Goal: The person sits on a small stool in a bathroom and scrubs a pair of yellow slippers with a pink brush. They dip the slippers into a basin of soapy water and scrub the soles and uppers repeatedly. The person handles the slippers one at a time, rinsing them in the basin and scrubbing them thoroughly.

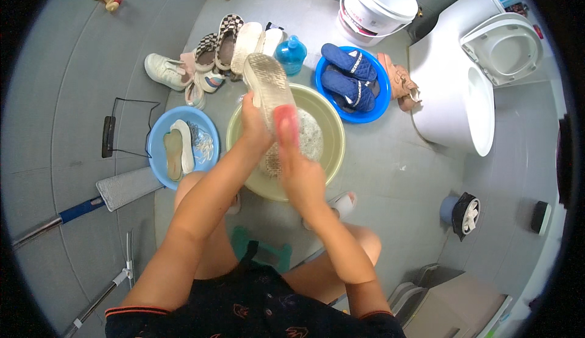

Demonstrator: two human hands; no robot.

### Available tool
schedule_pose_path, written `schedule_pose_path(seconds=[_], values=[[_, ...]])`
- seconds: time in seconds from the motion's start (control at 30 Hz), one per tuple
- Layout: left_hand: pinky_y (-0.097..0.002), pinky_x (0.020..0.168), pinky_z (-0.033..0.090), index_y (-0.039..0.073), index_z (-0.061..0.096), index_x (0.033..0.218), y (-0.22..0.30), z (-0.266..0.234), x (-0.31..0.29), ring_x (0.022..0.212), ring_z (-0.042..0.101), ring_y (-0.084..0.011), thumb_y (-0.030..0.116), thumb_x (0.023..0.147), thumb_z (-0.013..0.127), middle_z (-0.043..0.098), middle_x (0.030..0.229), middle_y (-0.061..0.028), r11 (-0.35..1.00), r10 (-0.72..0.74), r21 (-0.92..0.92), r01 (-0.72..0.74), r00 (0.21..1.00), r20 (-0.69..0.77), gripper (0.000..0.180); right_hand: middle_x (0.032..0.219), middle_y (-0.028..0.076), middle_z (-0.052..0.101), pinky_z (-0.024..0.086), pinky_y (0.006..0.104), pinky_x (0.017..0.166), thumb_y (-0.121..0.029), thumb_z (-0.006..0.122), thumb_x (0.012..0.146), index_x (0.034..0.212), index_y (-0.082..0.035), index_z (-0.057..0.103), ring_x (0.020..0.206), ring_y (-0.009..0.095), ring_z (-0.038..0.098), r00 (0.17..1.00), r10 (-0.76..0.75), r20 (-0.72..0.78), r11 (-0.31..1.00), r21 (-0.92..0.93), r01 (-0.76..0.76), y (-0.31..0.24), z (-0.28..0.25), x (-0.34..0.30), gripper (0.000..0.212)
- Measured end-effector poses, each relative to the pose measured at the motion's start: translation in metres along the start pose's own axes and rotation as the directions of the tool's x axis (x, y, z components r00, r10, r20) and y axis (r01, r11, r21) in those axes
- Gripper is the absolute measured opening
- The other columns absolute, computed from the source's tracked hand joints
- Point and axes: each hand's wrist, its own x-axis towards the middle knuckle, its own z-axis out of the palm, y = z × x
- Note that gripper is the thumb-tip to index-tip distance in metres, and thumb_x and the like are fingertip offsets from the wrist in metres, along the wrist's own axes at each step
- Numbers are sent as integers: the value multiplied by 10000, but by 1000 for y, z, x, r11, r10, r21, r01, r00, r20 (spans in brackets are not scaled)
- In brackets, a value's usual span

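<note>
My left hand (255,123) is closed around a pale shoe (268,79), tilted with its ridged, dirt-darkened sole facing up. In my right hand (298,173) is a pink scrub brush (286,121), pressed against the side of the shoe near its lower end; motion blurs the brush, and its bristles are hidden. Both hands are above a yellow-green basin (337,128) of foamy water (312,138). Foam and my right hand cover part of what is in the basin.
At left stands a light-blue basin (213,132) with insoles and laces. Several shoes (228,42) and a blue bottle (290,56) line the far side. Navy slippers (348,79) fill a blue basin (385,101). A white bucket (375,9) and toilet (448,82) stand right; a green stool (277,256) is below me.
</note>
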Motion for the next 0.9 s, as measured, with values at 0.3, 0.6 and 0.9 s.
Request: schedule_pose_path(seconds=[0.3, 0.6, 0.9], values=[[-412, 937, 476, 20, 516, 1260, -1, 0, -1, 1046, 605, -284, 408, 946, 293, 612, 1146, -146, 998, 12, 56, -16, 997, 77, 546, 677, 206, 646, 469, 534, 503, -283, 460, 985, 1517, -352, 167, 571, 425, 623, 1000, -13, -22, 1000, -2, 13, 8, -5, 11, 612], [-420, 924, 487, 13, 517, 1249, 0, -3, -6, 1034, 612, -278, 394, 947, 271, 616, 1134, -148, 997, -2, 71, -9, 989, 148, 544, 841, 269, 647, 484, 495, 611, -276, 477, 985, 1479, -356, 315, 686, 435, 636, 992, 118, 47, 992, 35, -120, -2, -9, 12, 526], [-402, 889, 503, 20, 544, 1205, 4, 8, -14, 988, 626, -264, 406, 943, 294, 626, 1094, -141, 995, -7, 99, -3, 995, 104, 530, 811, 243, 653, 494, 499, 617, -267, 509, 967, 1480, -344, 309, 703, 445, 635, 989, 139, 52, 990, 30, -141, 0, -19, 22, 556]])
